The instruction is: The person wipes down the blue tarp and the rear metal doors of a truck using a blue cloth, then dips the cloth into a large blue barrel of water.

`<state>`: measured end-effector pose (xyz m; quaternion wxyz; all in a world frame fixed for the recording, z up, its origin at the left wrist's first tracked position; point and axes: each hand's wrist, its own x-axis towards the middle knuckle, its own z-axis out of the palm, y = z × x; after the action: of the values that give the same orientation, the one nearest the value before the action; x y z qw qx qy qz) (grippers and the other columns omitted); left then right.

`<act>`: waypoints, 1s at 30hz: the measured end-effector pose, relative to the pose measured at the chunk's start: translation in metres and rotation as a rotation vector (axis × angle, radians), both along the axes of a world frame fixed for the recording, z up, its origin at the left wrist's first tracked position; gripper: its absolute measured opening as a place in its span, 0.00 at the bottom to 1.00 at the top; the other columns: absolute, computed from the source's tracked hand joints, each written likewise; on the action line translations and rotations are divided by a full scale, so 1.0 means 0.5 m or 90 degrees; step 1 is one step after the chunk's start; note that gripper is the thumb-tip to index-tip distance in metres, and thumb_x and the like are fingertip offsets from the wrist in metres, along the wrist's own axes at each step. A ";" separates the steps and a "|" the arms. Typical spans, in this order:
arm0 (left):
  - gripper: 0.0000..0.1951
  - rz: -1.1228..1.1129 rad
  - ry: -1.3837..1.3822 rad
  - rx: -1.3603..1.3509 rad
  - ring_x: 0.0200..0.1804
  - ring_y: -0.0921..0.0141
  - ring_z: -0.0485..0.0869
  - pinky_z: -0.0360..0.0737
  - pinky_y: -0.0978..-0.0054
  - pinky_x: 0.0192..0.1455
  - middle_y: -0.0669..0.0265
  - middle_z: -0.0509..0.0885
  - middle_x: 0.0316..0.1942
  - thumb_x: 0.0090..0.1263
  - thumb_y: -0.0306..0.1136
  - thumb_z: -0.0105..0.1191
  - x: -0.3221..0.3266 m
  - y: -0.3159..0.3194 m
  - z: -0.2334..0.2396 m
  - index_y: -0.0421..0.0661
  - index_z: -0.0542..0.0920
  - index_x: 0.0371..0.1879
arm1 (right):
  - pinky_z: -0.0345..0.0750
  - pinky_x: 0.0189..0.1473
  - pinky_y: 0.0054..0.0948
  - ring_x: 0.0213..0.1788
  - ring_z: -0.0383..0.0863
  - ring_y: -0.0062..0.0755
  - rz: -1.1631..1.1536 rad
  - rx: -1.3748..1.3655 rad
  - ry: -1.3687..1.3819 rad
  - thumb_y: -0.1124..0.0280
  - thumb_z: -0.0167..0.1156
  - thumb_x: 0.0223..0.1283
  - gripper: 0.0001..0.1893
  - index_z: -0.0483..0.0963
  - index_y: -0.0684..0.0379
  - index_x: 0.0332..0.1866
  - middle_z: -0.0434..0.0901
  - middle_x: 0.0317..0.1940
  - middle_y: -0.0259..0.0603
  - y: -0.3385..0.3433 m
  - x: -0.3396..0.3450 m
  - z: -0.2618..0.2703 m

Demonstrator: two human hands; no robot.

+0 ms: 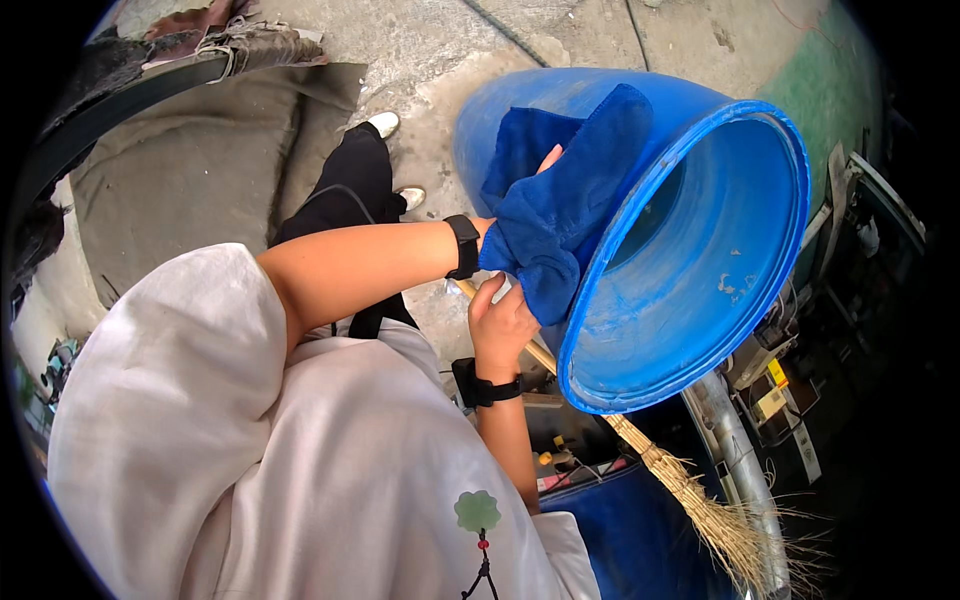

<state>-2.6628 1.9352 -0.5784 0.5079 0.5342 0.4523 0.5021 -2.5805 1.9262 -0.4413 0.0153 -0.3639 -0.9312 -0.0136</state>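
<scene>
A blue cloth (551, 225) with stitched edges lies bunched and folded against the outer wall of a large blue plastic barrel (690, 90). My left hand (551, 159) is wrapped in the cloth and mostly hidden by it; only some fingers show between the folds. Lower down, my right hand (501, 326) grips the cloth's near edge, close to the barrel's rim. The open mouth of the barrel faces right and towards me, showing a scuffed inner wall with a few pale marks. Both wrists carry black straps.
A straw broom (682, 487) passes behind the barrel, its bristles at lower right. Below stands another blue container (630, 525), beside a metal pipe (739, 450). A grey-brown sheet (195, 165) covers something at left. Cables (510, 34) cross the concrete floor (390, 45).
</scene>
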 end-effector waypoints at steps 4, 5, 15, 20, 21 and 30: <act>0.24 0.070 0.022 -0.016 0.67 0.61 0.48 0.50 0.60 0.68 0.60 0.52 0.66 0.73 0.52 0.34 -0.066 0.047 -0.012 0.54 0.56 0.64 | 0.76 0.49 0.42 0.49 0.79 0.55 -0.008 -0.047 -0.035 0.71 0.59 0.57 0.20 0.73 0.68 0.55 0.79 0.48 0.56 0.012 -0.036 -0.013; 0.24 0.090 0.029 -0.021 0.67 0.61 0.49 0.50 0.61 0.67 0.60 0.52 0.65 0.73 0.51 0.35 -0.084 0.056 -0.014 0.54 0.57 0.63 | 0.76 0.49 0.42 0.49 0.79 0.55 -0.007 -0.050 -0.033 0.71 0.59 0.57 0.20 0.73 0.68 0.55 0.79 0.48 0.56 0.017 -0.049 -0.014; 0.21 0.039 0.051 0.030 0.61 0.62 0.56 0.56 0.63 0.63 0.61 0.60 0.60 0.70 0.49 0.41 -0.139 0.131 0.049 0.53 0.63 0.57 | 0.70 0.54 0.48 0.52 0.74 0.61 -0.128 -0.028 0.103 0.74 0.58 0.54 0.27 0.66 0.70 0.61 0.73 0.51 0.62 0.011 -0.102 -0.011; 0.20 0.034 0.064 0.013 0.59 0.62 0.60 0.60 0.64 0.61 0.61 0.64 0.57 0.69 0.48 0.44 -0.169 0.145 0.026 0.52 0.66 0.54 | 0.70 0.55 0.47 0.53 0.73 0.61 -0.083 -0.087 0.054 0.74 0.58 0.54 0.27 0.66 0.70 0.62 0.73 0.51 0.62 0.021 -0.096 -0.010; 0.19 0.038 0.067 0.007 0.58 0.63 0.61 0.60 0.64 0.60 0.61 0.65 0.56 0.69 0.48 0.44 -0.180 0.151 0.020 0.52 0.67 0.54 | 0.71 0.54 0.46 0.52 0.75 0.58 -0.083 -0.082 0.037 0.75 0.57 0.55 0.24 0.68 0.69 0.59 0.75 0.49 0.58 0.022 -0.101 -0.012; 0.17 0.002 0.072 0.005 0.53 0.63 0.67 0.66 0.66 0.56 0.62 0.71 0.51 0.66 0.47 0.50 -0.191 0.131 0.004 0.51 0.73 0.48 | 0.72 0.51 0.47 0.51 0.74 0.59 -0.140 -0.066 0.031 0.72 0.58 0.56 0.23 0.69 0.64 0.59 0.74 0.51 0.59 0.023 -0.127 -0.016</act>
<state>-2.7584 2.0005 -0.5763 0.4783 0.5630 0.4792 0.4738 -2.6442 1.9379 -0.4495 0.0171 -0.4643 -0.8845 0.0419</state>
